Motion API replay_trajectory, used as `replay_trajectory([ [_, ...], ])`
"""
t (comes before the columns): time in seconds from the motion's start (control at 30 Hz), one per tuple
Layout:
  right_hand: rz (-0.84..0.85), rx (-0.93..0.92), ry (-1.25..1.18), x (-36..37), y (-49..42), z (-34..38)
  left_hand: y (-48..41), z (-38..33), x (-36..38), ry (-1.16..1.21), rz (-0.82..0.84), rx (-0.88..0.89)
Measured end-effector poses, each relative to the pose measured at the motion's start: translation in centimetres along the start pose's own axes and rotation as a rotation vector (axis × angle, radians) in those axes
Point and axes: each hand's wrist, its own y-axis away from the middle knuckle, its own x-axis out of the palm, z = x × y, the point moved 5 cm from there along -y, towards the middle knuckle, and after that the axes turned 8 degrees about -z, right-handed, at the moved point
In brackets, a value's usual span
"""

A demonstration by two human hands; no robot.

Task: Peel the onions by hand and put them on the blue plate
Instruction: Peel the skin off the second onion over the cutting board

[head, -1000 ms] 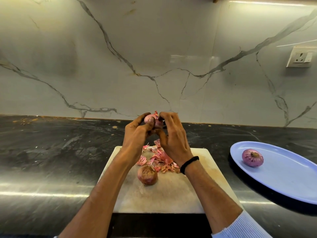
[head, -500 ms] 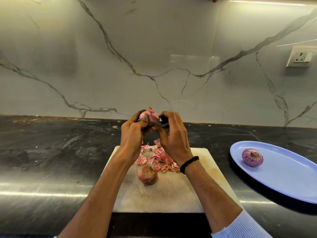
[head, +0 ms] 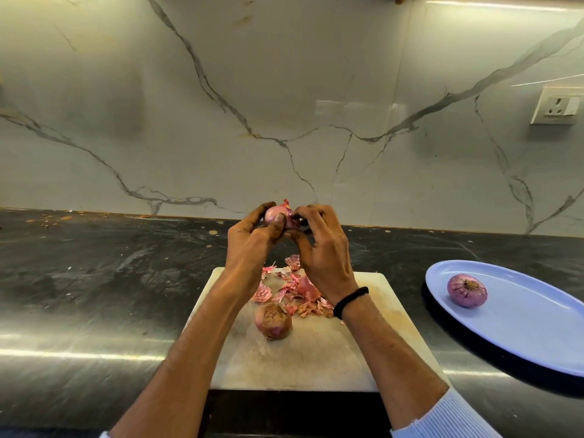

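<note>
My left hand (head: 252, 245) grips a small pink onion (head: 274, 213) held up above the white cutting board (head: 316, 358). My right hand (head: 322, 248) pinches a flap of loose skin on the onion's right side. A second onion (head: 273, 320), still in its brown skin, lies on the board below my hands. Beside it sits a heap of pink onion peels (head: 297, 292). A peeled onion (head: 467, 290) rests on the blue plate (head: 521, 336) at the right.
The board and plate sit on a dark stone counter (head: 110, 295) with crumbs along its back edge. A marble wall rises behind it, with a white wall socket (head: 557, 105) at the upper right.
Both hands have lifted the onion slightly higher and turned it; a flap of skin now sticks up from its top. The onions on the board and plate stay put.
</note>
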Motion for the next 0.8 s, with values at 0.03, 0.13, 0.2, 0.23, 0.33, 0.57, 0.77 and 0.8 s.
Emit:
replay_trajectory([
  [0.03, -0.002, 0.001, -0.002, -0.04, -0.05, 0.00, 0.00, -0.01, -0.03, -0.013, -0.003, 0.005],
  [0.13, 0.004, 0.004, -0.006, -0.10, -0.09, 0.07, -0.11, 0.06, -0.09, -0.049, -0.015, 0.013],
  [0.2, 0.003, 0.004, -0.004, -0.21, -0.12, 0.09, -0.19, 0.12, -0.14, -0.067, -0.027, 0.020],
  [0.23, -0.006, 0.001, 0.000, -0.32, -0.15, 0.12, -0.22, 0.12, -0.17, -0.080, -0.034, 0.024],
  [0.33, -0.059, -0.017, 0.009, -0.63, -0.26, -0.04, -0.32, 0.11, -0.30, -0.124, -0.045, 0.047],
  [0.57, -0.059, 0.004, 0.064, -0.48, -0.14, -0.27, 0.04, -0.07, -0.10, -0.146, -0.030, 0.058],
  [0.77, -0.026, 0.004, 0.078, -0.08, 0.06, -0.11, -0.24, -0.25, -0.57, -0.047, -0.097, 0.036],
  [0.8, -0.029, 0.006, 0.072, -0.09, 0.05, -0.09, -0.38, -0.31, -0.76, -0.024, -0.118, 0.027],
])
